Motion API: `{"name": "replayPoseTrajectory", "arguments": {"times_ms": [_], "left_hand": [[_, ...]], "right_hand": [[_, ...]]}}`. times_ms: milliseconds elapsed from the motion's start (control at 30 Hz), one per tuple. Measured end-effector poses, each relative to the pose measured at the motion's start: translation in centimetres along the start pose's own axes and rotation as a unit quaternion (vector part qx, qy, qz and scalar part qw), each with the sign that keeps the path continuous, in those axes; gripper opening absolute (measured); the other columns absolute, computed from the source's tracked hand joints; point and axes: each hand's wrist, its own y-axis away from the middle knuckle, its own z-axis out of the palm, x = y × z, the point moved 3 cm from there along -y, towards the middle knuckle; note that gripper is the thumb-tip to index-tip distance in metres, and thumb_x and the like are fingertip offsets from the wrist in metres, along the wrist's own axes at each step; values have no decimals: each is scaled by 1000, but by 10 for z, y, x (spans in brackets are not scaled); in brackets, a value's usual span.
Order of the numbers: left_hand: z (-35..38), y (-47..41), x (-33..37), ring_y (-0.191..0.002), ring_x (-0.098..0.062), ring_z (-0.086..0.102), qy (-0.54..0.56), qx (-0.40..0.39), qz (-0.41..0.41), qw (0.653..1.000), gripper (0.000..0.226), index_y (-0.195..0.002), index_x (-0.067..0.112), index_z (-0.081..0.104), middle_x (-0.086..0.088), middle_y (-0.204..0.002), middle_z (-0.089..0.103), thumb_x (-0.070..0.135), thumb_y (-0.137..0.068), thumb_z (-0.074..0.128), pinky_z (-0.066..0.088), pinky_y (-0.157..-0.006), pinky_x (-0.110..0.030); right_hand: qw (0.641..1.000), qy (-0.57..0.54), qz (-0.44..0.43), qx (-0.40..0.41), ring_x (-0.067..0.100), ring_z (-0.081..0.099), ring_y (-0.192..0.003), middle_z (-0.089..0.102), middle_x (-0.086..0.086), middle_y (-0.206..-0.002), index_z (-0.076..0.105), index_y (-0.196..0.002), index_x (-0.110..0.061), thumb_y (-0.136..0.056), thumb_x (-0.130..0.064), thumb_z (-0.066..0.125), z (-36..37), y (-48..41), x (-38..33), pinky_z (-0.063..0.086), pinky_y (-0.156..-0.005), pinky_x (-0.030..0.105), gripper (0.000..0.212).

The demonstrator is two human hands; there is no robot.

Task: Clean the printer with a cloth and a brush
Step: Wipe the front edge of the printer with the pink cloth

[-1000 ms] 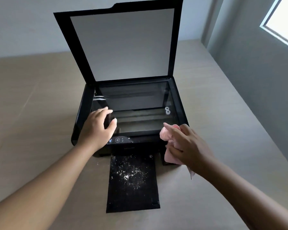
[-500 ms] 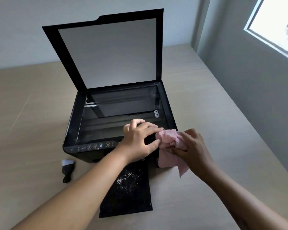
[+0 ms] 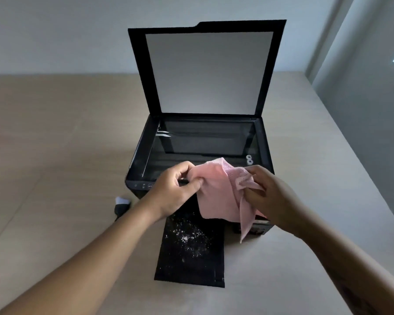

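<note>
pinching pink cloth [image 3: 216,192] in left hand [image 3: 173,192] and right hand [image 3: 268,196], stretched nine-to-three, with scanner glass [image 3: 203,142] just at twelve o'clock and brush [image 3: 122,206] at nine, nearer left hand.

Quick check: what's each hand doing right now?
Left hand: closed, pinching the pink cloth.
Right hand: closed, gripping the same cloth's other side.

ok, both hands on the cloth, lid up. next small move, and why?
Probably lower the cloth onto the glass just behind it and start wiping. The left hand and right hand pinch it spread above the front edge of the printer, and the lid stands open, leaving the glass exposed. The speckled tray looks better suited to the brush lying on the table.
</note>
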Motion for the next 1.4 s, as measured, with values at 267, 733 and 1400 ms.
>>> {"name": "replayPoseTrajectory", "arguments": {"times_ms": [267, 733, 1400], "left_hand": [[-113, 92, -57, -59, -7, 44, 52, 225, -123, 965, 25, -75, 14, 54, 9, -64, 50, 33, -90, 63, 36, -51, -23], [-221, 239, -257, -125, -28, 47, -359, 168, -249, 884, 63, -138, 26, 44, 3, -140, 49, 44, -80, 60, 43, -99, -39], [-229, 250, -333, -149, -24, -1, -409, 2, -185, 893, 90, -153, 31, 14, -2, -161, 0, 80, -79, 30, 0, -115, -39]], "right_hand": [[991, -31, -3, -128, 1, 60, -73, 67, -11, -85, 61, -98, -35, -86, -18, 52, 135, -44, -63, 45, -55, 14, 22], [907, 226, 10, -355, 31, 40, -119, 42, 1, -132, 38, -140, -25, -90, -32, 47, 429, -28, -30, 37, -99, 35, 52], [915, 351, -55, -193, 23, 44, -98, 51, -1, -108, 58, -117, -28, -90, -37, 48, 465, -48, -37, 36, -80, 34, 30]]}}
